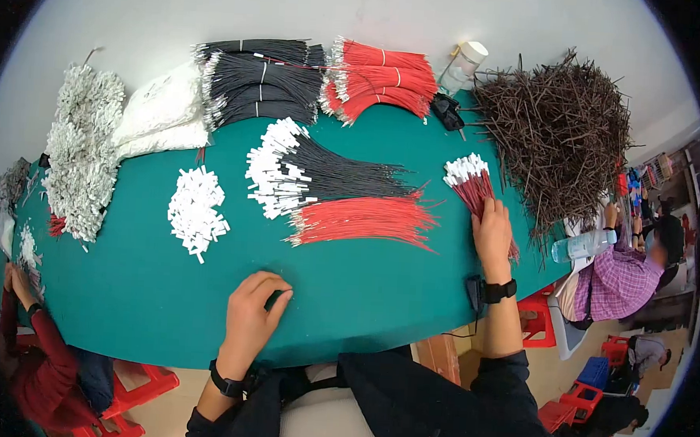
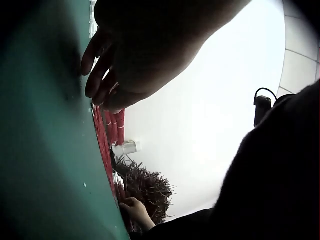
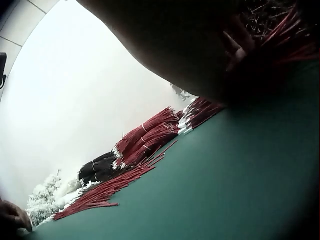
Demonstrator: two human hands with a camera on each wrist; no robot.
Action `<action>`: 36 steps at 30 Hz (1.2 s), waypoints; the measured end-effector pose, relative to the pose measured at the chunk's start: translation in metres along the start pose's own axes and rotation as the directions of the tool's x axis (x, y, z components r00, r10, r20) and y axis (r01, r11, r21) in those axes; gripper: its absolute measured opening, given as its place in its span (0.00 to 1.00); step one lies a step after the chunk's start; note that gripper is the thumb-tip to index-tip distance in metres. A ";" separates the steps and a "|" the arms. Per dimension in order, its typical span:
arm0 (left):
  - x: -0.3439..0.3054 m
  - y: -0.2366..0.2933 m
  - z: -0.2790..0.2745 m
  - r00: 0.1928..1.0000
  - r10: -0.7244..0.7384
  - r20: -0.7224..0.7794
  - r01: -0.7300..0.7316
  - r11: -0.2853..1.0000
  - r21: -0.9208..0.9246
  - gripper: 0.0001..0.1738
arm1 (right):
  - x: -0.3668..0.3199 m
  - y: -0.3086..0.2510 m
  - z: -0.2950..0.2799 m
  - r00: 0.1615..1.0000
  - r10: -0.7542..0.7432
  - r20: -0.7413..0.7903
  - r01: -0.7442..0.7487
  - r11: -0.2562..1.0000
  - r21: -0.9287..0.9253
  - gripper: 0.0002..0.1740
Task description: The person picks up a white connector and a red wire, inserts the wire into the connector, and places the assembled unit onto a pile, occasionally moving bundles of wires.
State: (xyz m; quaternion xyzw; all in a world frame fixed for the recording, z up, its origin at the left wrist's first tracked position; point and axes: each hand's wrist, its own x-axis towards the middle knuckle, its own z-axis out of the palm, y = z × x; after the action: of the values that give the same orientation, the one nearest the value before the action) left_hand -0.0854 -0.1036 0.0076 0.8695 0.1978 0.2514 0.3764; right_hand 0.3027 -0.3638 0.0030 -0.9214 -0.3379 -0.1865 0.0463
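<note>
In the head view the right hand (image 1: pixel 491 235) lies over a small bundle of dark red wires (image 1: pixel 471 195) with white connectors, fingers curled round it at the table's right side. The right wrist view shows its fingers (image 3: pixel 239 50) dimly beside the wires. My left hand (image 1: pixel 253 315) hangs loosely curled near the front edge and holds nothing; in the left wrist view its fingers (image 2: pixel 102 75) are bent above the green surface. Between the hands and farther back lie loose red wires (image 1: pixel 366 219), black wires (image 1: pixel 352 175) with white connectors and a pile of white connectors (image 1: pixel 196 210).
Tied black bundles (image 1: pixel 262 83) and red bundles (image 1: pixel 389 78) stand at the back of the green table (image 1: pixel 346 297). A brown tangled heap (image 1: pixel 560 134) is at right, a white heap (image 1: pixel 84 149) and white bags (image 1: pixel 166 110) at left. Other people sit at both sides.
</note>
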 end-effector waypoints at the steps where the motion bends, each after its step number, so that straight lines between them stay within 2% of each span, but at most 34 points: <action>1: 0.000 0.000 0.000 1.000 -0.001 0.005 0.001 1.000 -0.001 0.08 | -0.001 0.001 0.002 1.000 0.003 0.004 -0.003 1.000 0.000 0.16; 6: 0.003 0.001 0.001 0.999 -0.023 0.035 0.023 1.000 0.009 0.07 | 0.001 0.019 0.007 0.998 0.041 0.050 -0.044 0.998 0.054 0.16; 9: 0.003 0.005 -0.002 0.998 -0.055 0.022 0.054 0.998 0.038 0.06 | 0.007 0.022 0.008 0.998 0.004 0.065 -0.010 0.995 0.101 0.16; 11: 0.003 0.006 -0.005 0.996 -0.074 0.044 0.074 0.997 0.004 0.08 | 0.011 0.006 -0.020 0.998 -0.062 0.033 0.058 0.992 0.108 0.17; 13: 0.010 0.003 -0.011 0.994 -0.102 0.026 0.101 0.995 0.011 0.09 | 0.018 -0.027 -0.050 0.992 -0.121 0.039 0.110 0.970 0.216 0.19; 15: 0.020 -0.002 -0.017 0.995 -0.095 -0.015 0.095 0.995 0.026 0.15 | 0.021 -0.061 -0.065 0.986 -0.159 0.052 0.136 0.941 0.309 0.20; 17: 0.032 -0.010 -0.018 0.995 -0.094 -0.038 0.095 0.995 0.036 0.19 | 0.018 -0.096 -0.072 0.892 -0.439 0.109 0.332 0.799 0.502 0.22; 19: 0.046 -0.023 -0.012 0.979 -0.185 -0.087 0.183 0.983 -0.026 0.28 | 0.015 -0.137 -0.076 0.797 -0.591 0.126 0.396 0.669 0.629 0.28; 20: 0.050 -0.028 -0.007 0.968 -0.228 -0.107 0.222 0.973 -0.061 0.33 | 0.012 -0.154 -0.075 0.796 -0.592 0.125 0.398 0.667 0.629 0.28; 22: 0.055 -0.038 0.006 0.962 -0.249 -0.115 0.241 0.967 -0.084 0.35 | 0.010 -0.182 -0.065 0.739 -0.669 0.079 0.480 0.605 0.635 0.31; 24: 0.056 -0.048 0.016 0.946 -0.301 -0.122 0.285 0.949 -0.133 0.40 | 0.013 -0.197 -0.055 0.747 -0.658 0.092 0.500 0.647 0.575 0.32; 26: 0.058 -0.055 0.025 0.936 -0.323 -0.137 0.298 0.938 -0.175 0.41 | 0.014 -0.206 -0.047 0.764 -0.634 0.120 0.534 0.725 0.434 0.34; 30: 0.070 -0.058 0.039 0.919 -0.362 -0.158 0.300 0.899 -0.318 0.42 | 0.011 -0.209 -0.031 0.780 -0.601 0.177 0.499 0.767 0.404 0.35; 33: 0.075 -0.053 0.046 0.925 -0.355 -0.139 0.273 0.871 -0.407 0.41 | 0.008 -0.209 -0.026 0.775 -0.610 0.165 0.500 0.752 0.430 0.33; 36: 0.078 -0.044 0.049 0.922 -0.380 -0.074 0.282 0.789 -0.546 0.41 | 0.002 -0.211 -0.026 0.772 -0.616 0.159 0.504 0.745 0.438 0.33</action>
State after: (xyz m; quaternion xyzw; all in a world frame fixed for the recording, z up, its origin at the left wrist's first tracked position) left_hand -0.0015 -0.0617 -0.0319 0.6585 0.3044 0.3030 0.6180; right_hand 0.1606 -0.2062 0.0187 -0.7660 -0.6333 0.0142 0.1096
